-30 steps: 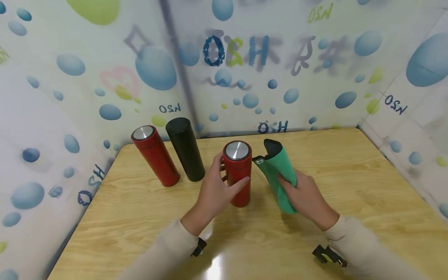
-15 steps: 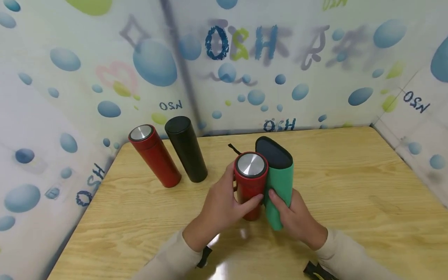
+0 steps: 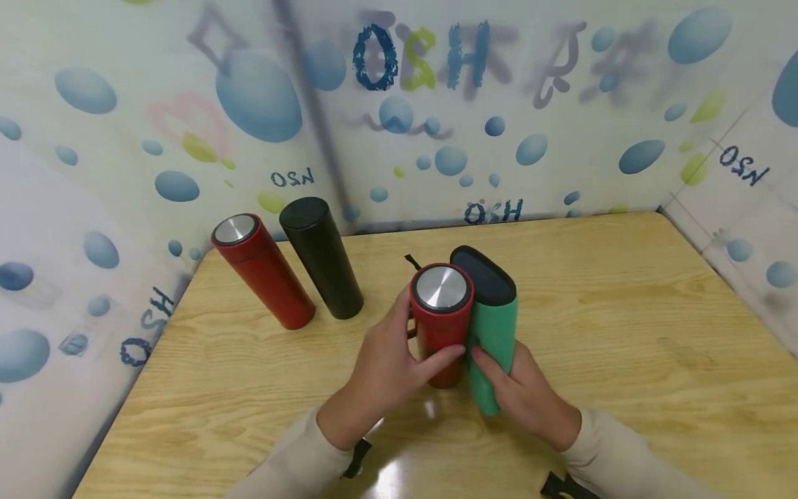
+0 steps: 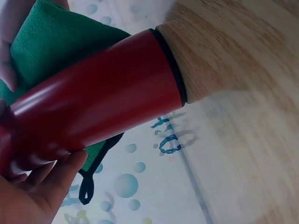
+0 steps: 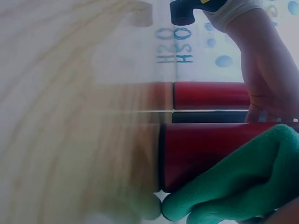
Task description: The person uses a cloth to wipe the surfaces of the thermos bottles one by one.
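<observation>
My left hand (image 3: 386,360) grips a red vacuum flask (image 3: 441,326) with a brushed-steel lid top, fingers behind it and thumb across its front. The flask stands upright on the wooden table. Pressed against its right side is a folded green cloth (image 3: 497,333), dark on its upper face, which my right hand (image 3: 530,395) holds with the thumb in front. In the left wrist view the cloth (image 4: 56,42) looks fuzzy and passes behind the flask (image 4: 98,93), with a black hanging loop (image 4: 86,189) sticking out below. The right hand's fingers are mostly hidden behind the cloth.
Another red flask (image 3: 268,277) and a black flask (image 3: 324,263) stand side by side at the back left of the table (image 3: 623,333). Walls with blue bubble prints (image 3: 258,97) rise behind the table and at both sides.
The cloth has come left from apart to lie against the red flask. The flask in my left hand has shifted slightly right and nearer. Over the last half second the hands barely moved.
</observation>
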{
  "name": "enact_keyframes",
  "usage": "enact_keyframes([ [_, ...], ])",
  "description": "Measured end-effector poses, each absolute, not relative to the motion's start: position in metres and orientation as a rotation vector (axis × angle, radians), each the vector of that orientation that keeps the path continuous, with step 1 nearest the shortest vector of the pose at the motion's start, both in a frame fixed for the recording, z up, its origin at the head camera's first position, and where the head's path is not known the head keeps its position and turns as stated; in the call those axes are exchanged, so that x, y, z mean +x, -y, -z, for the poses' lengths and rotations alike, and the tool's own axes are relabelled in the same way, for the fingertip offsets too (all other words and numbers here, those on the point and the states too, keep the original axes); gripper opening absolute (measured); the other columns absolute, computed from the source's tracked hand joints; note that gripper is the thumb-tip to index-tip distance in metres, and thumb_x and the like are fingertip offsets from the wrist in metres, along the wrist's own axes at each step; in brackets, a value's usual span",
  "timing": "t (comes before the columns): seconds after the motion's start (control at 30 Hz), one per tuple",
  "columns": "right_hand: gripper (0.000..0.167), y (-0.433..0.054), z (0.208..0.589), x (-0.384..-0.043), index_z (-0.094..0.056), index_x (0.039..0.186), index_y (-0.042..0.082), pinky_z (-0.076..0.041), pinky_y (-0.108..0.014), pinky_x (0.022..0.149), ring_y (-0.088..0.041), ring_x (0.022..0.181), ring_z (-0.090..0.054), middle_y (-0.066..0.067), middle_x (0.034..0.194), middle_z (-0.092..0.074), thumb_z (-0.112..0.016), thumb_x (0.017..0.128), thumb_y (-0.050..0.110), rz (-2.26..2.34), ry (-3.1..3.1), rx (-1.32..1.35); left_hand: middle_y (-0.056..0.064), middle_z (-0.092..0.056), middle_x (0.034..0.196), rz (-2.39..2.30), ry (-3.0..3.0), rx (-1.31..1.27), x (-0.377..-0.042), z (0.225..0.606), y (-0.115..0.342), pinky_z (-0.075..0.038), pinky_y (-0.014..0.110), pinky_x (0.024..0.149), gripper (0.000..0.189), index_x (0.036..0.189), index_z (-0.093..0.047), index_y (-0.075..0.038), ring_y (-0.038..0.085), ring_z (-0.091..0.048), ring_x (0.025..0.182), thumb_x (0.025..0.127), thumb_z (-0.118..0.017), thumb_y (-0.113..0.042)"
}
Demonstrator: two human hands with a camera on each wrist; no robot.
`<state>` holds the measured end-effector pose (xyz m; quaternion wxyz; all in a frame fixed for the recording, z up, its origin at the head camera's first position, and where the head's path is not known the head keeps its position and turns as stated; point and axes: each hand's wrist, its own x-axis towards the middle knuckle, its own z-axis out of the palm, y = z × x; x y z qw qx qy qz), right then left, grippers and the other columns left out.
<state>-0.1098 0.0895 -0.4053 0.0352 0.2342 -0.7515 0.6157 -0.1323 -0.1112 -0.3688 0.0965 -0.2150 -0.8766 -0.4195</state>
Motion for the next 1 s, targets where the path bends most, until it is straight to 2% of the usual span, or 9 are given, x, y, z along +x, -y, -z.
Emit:
enact_keyframes([
  [0.27, 0.027, -0.0887, 0.4089, -0.1119, -0.057, 0.127, -0.001, -0.050, -0.020, 0.089, -0.006, 0.096, -0.059, -0.009, 0.111, -0.065, -0.046, 0.105, 0.009, -1.886, 2.402, 0.562, -0.004, -0.058, 0.139, 1.242, 2.602, -0.625, -0.1330, 0.3676, 0.1095, -0.059, 0.030, 0.086, 0.091, 0.152, -0.031, -0.024, 0.012, -0.060, 0.123, 0.080, -0.083, -0.039],
  [0.47, 0.028, -0.0904, 0.4094, -0.1089, -0.054, 0.126, -0.005, -0.051, -0.023, 0.085, -0.007, 0.093, -0.059, -0.013, 0.107, -0.064, -0.043, 0.106, 0.010, -1.904, 2.397, 0.536, -0.003, -0.057, 0.140, 1.256, 2.607, -0.610, -0.1309, 0.3704, 0.1103, -0.059, 0.030, 0.087, 0.092, 0.152, -0.031, -0.022, 0.013, -0.060, 0.125, 0.080, -0.084, -0.039],
  [0.53, 0.024, -0.0912, 0.4081, -0.1078, -0.054, 0.121, -0.006, -0.052, -0.023, 0.081, -0.007, 0.088, -0.059, -0.012, 0.099, -0.063, -0.041, 0.106, 0.008, -1.913, 2.346, 0.565, -0.004, -0.056, 0.142, 1.254, 2.597, -0.614, -0.1312, 0.3702, 0.1106, -0.059, 0.030, 0.088, 0.093, 0.153, -0.030, -0.022, 0.013, -0.059, 0.126, 0.080, -0.084, -0.039],
  [0.63, 0.017, -0.0922, 0.4062, -0.1067, -0.056, 0.111, -0.006, -0.052, -0.023, 0.075, -0.005, 0.079, -0.059, -0.004, 0.087, -0.061, -0.042, 0.103, -0.001, -1.888, 2.209, 0.654, -0.005, -0.054, 0.144, 1.266, 2.584, -0.623, -0.1324, 0.3686, 0.1106, -0.059, 0.030, 0.088, 0.094, 0.154, -0.030, -0.023, 0.013, -0.058, 0.128, 0.079, -0.085, -0.038],
  [0.8, 0.023, -0.0921, 0.4074, -0.1042, -0.056, 0.113, -0.010, -0.050, -0.016, 0.077, -0.001, 0.082, -0.059, 0.009, 0.093, -0.061, -0.045, 0.094, -0.016, -1.839, 2.008, 0.764, -0.004, -0.054, 0.144, 1.285, 2.613, -0.625, -0.1324, 0.3685, 0.1108, -0.060, 0.033, 0.087, 0.094, 0.153, -0.030, -0.024, 0.014, -0.058, 0.128, 0.079, -0.085, -0.039],
  [1.0, 0.020, -0.0919, 0.4063, -0.1062, -0.058, 0.112, -0.004, -0.052, -0.021, 0.074, -0.005, 0.078, -0.058, -0.001, 0.087, -0.061, -0.048, 0.096, -0.012, -1.834, 2.104, 0.743, -0.005, -0.052, 0.146, 1.266, 2.617, -0.635, -0.1343, 0.3681, 0.1116, -0.059, 0.030, 0.088, 0.095, 0.154, -0.028, -0.021, 0.013, -0.057, 0.129, 0.079, -0.085, -0.038],
])
